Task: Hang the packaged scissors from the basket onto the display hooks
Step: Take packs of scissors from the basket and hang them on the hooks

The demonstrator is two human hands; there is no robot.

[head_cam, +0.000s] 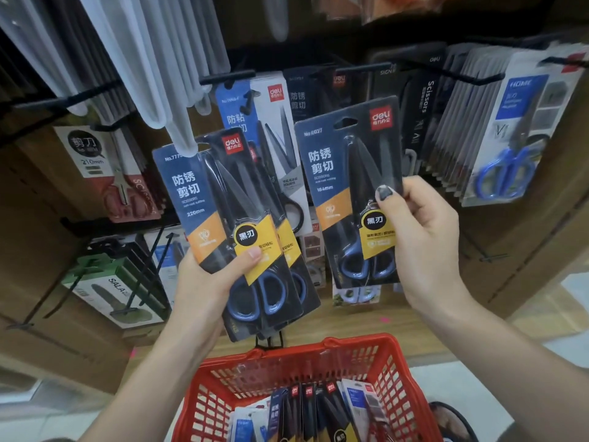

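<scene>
While both hands are raised in front of the shelving, the scene is laid out as follows.

Display wall: brown board is seen behind everything, and black display hooks are carried on it, most of them loaded with carded scissors.

Hanging stock: a dense row of packs is hung at upper right, a blue-handled pair is shown at its front, and a white pack with black scissors is hung at centre.

Translucent sleeves: pale plastic items are hung at upper left, and the top of the left-hand stack is partly covered by them.

Basket: a red basket is seen low in the middle, below both hands, and more packaged scissors are stood on edge inside it.

Left-hand stack: a stack of 220mm packs is held tilted, tops leaning left; at least two cards can be counted, and the exact number cannot be told.

Right-hand pack: a single 184mm pack is held nearly upright, its hang slot near but not on any hook, just beside the stack and apart from it.

Left hand: the left hand is closed around the lower half of the stack, thumb pressed on the yellow label.

Right hand: the right hand is pinched onto the pack's right edge, thumb on the front, fingers curled behind.
</scene>
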